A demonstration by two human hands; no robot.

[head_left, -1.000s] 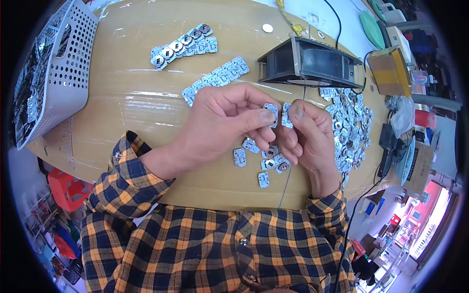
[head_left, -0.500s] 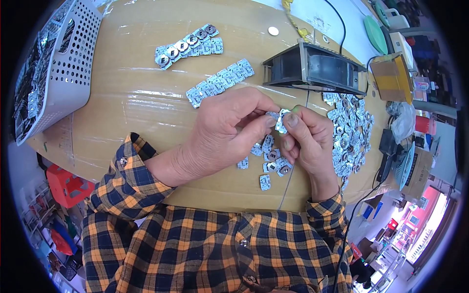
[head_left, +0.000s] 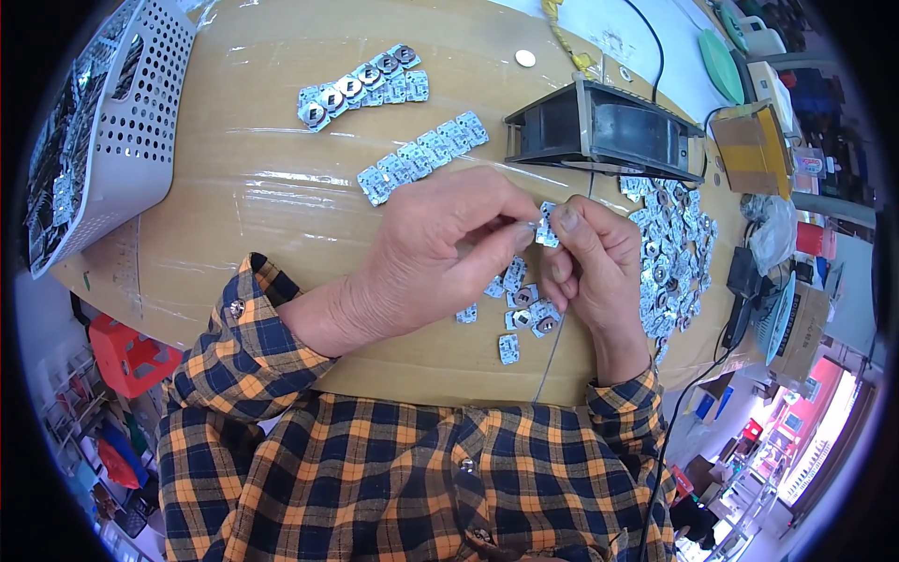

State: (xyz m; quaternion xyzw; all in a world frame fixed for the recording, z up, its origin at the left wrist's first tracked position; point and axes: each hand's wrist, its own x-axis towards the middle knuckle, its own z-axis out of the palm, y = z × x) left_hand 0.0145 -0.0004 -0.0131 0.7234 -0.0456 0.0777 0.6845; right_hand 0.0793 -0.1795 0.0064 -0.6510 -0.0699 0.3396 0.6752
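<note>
My right hand (head_left: pixel 599 258) pinches a small silvery metal plate (head_left: pixel 547 228) with cut-outs between thumb and fingers. My left hand (head_left: pixel 449 244) meets it from the left, thumb and forefinger pressed together at the plate's edge. What sits between those left fingertips is too small to tell. Beneath the hands lie several loose metal plates (head_left: pixel 508 349), some with a dark round centre. Beyond my left hand an overlapping row of similar plates (head_left: pixel 421 159) lies slanted. Farther off is another double row (head_left: pixel 351 86), its front pieces bearing round discs.
A black boxy fan (head_left: pixel 599 126) stands beyond my right hand. Right of that hand spreads a large heap of metal plates (head_left: pixel 670 253). A white perforated basket (head_left: pixel 140 131) full of metal parts stands far left. A cardboard box (head_left: pixel 754 150) and black cable (head_left: pixel 712 365) are at right.
The plate in my right hand has turned more face-on and moved slightly right. The bluish piece visible at my left fingertips before is now mostly hidden. The rows lie unchanged.
</note>
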